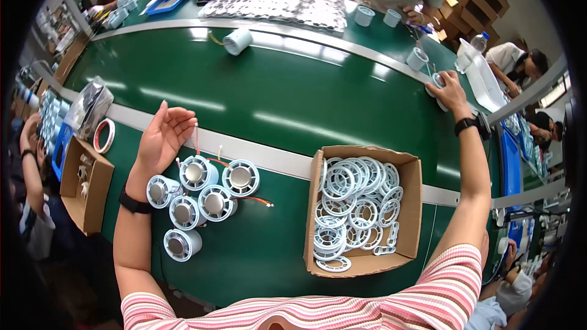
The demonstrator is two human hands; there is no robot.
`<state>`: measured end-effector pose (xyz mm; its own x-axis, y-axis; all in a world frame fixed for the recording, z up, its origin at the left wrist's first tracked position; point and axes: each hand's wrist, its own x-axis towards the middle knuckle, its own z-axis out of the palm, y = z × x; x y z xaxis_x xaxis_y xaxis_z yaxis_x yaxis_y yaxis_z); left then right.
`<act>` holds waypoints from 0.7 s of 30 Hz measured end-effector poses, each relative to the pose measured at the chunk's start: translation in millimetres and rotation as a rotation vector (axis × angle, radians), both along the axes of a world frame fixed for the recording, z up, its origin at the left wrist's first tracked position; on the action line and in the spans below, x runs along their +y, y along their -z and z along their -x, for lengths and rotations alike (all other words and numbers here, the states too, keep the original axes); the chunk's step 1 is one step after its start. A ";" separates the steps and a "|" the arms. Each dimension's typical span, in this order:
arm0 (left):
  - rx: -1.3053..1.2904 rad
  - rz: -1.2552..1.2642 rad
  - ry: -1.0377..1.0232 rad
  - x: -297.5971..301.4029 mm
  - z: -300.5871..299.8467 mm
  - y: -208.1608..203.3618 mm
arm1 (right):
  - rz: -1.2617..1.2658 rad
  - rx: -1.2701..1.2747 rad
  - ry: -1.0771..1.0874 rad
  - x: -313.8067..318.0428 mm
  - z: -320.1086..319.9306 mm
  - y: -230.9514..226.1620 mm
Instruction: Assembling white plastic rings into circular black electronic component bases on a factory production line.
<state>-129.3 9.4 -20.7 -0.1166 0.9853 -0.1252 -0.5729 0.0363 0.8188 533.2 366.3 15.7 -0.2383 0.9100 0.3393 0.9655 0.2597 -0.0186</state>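
Observation:
My right hand (451, 93) reaches across to the far right edge of the green belt. Its fingers close round a light-blue cylindrical housing (438, 79), partly hidden by the hand. My left hand (164, 135) is raised, palm turned inward, fingers extended and holding nothing. Just beside it stand several light-blue housings (215, 203) with round silver metal centres, grouped on the green table. Thin red and coloured wires (257, 200) trail from some of them.
An open cardboard box (416, 208) holds many light-blue slotted rings. One housing (237, 41) lies on its side on the belt (293, 79). A tape roll (104, 135) and a small carton (92, 195) are at left. People work across the belt, near a white tray (483, 85).

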 end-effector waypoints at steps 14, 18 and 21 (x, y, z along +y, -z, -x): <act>-0.054 -0.046 0.036 2.7 -2.9 -2.3 | 0.297 0.113 -1.084 -218.6 319.7 -83.0; -0.148 -0.018 -0.007 2.8 -10.7 -7.1 | 0.233 -0.077 -1.309 -229.9 375.7 -49.7; -0.167 -0.011 -0.016 2.3 -11.9 -14.3 | 0.311 -0.033 -1.389 -246.5 392.4 -45.1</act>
<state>-117.4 11.7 -6.4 -0.1103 0.9849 -0.1333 -0.7018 0.0178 0.7122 140.8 119.8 60.7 -0.9884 -0.0310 0.1486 -0.0654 0.9704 -0.2326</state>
